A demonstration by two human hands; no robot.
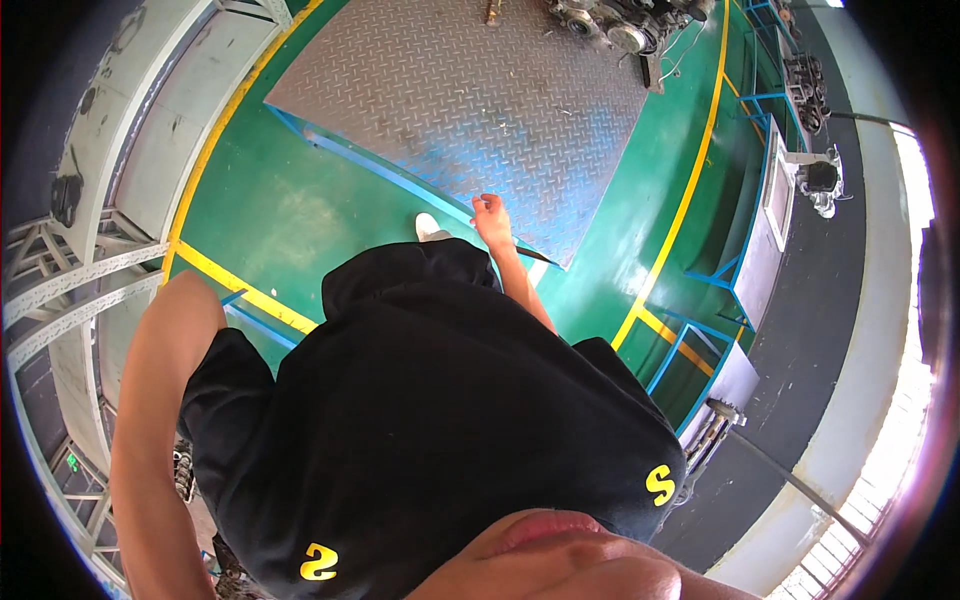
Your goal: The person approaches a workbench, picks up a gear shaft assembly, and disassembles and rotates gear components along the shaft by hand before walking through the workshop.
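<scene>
My right hand (490, 221) is over the near edge of a metal workbench (480, 110) with a raised tread pattern, close to its near right corner. Its fingers are loosely bent and somewhat apart, and I see nothing in them. Whether they touch the plate I cannot tell. A dark narrow shape (537, 256) shows beside my right wrist at that corner; its kind is unclear. My left arm (155, 440) is bent at the elbow, the forearm running out at the lower left, so my left hand is out of sight.
A greasy engine assembly (625, 35) with loose wires sits at the bench's far right; a small brass-coloured part (493, 12) lies left of it. Blue-framed stands (765, 240) holding machine parts line the right. White metal framing (95, 275) rises at left. Yellow lines mark the green floor (290, 210).
</scene>
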